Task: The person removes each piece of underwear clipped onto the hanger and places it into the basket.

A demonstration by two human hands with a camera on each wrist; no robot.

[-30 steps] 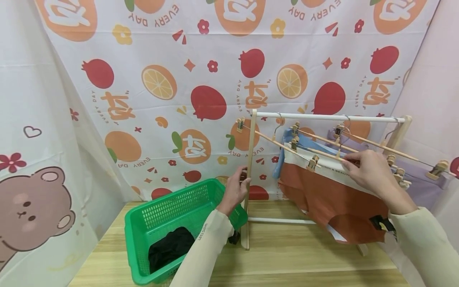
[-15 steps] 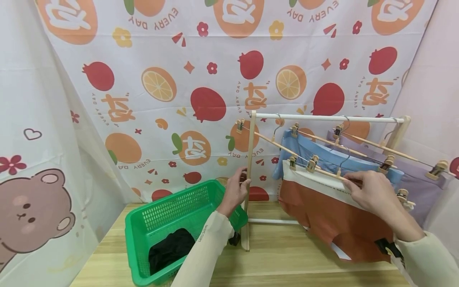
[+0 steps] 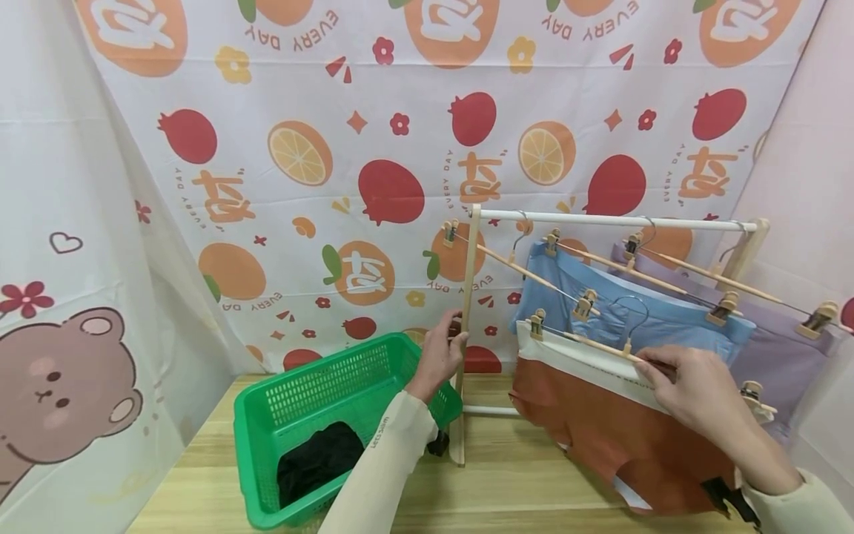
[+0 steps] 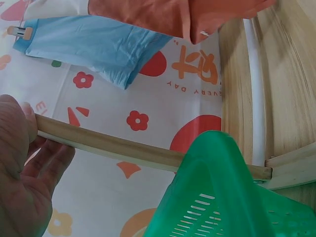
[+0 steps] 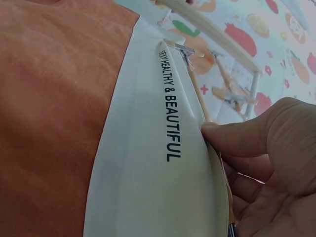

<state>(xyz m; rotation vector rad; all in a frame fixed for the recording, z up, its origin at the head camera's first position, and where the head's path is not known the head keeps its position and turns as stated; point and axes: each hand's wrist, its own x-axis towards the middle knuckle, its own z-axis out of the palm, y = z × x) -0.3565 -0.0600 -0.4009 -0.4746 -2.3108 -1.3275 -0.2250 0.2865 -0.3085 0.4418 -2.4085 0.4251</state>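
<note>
My right hand (image 3: 700,393) pinches the wooden bar of a clip hanger (image 3: 594,343) near its middle. From its clips hang rust-brown underpants (image 3: 620,437) with a white waistband (image 5: 143,128) printed with black lettering. The hanger's metal hook (image 3: 643,319) stands free below the white rail (image 3: 587,218), in front of blue underpants (image 3: 587,293). My left hand (image 3: 437,356) grips the left wooden post (image 3: 470,289) of the drying rack, its fingers wrapped behind the wood in the left wrist view.
A green basket (image 3: 240,445) holding a black cloth (image 3: 320,460) stands left of the rack on the wooden table (image 3: 494,497). Lilac underpants (image 3: 777,356) hang behind the blue ones. One hanger (image 3: 527,274) on the rail has bare clips. A fruit-print curtain (image 3: 414,96) hangs behind.
My right hand has lowered the hanger with the rust-brown underpants and brought it toward me, its hook dropping away from the rail. The blue underpants show more. My left hand stays on the post.
</note>
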